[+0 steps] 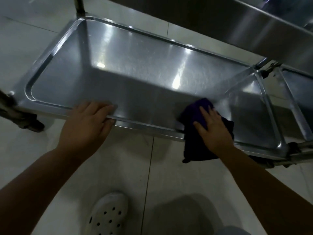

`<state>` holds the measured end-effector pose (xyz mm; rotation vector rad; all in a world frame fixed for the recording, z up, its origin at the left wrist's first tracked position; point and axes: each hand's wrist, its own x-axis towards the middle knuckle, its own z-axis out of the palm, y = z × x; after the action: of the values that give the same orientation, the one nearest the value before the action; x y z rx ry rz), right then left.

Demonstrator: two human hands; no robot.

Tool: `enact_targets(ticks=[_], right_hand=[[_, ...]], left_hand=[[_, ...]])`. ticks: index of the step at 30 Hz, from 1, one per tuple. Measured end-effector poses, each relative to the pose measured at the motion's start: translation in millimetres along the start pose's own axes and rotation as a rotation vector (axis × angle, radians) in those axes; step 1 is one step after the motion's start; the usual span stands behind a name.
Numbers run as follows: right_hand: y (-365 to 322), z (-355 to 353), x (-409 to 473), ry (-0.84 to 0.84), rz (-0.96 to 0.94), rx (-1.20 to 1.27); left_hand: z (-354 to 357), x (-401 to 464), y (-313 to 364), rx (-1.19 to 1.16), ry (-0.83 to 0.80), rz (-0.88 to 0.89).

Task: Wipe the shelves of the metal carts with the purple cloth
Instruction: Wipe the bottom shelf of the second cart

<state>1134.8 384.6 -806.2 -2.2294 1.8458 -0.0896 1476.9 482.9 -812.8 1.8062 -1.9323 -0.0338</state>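
Looking down from the head view, we see the right hand (213, 128) pressing the purple cloth (199, 114) flat against the near right part of the lower shelf (135, 73) of the metal cart (169, 134), its fingers straight and spread, with the cloth's tail hanging over the shelf's front rim. Our left hand (88, 124) rests on that same front rim further left, fingers extended over the lip and holding nothing, well apart from the cloth. Below the hands, a white perforated clog (108, 214) stands on the pale tiled floor (169, 167).
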Motion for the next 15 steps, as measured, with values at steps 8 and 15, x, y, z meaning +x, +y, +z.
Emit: enact_targets(ticks=[8, 15], right_hand=[[-85, 23, 60, 0.057, 0.372, -0.031], [-254, 66, 91, -0.043, -0.224, -0.131]], left_hand=[[-18, -18, -39, 0.073, -0.022, -0.076], [-31, -22, -58, 0.176, 0.020, -0.175]])
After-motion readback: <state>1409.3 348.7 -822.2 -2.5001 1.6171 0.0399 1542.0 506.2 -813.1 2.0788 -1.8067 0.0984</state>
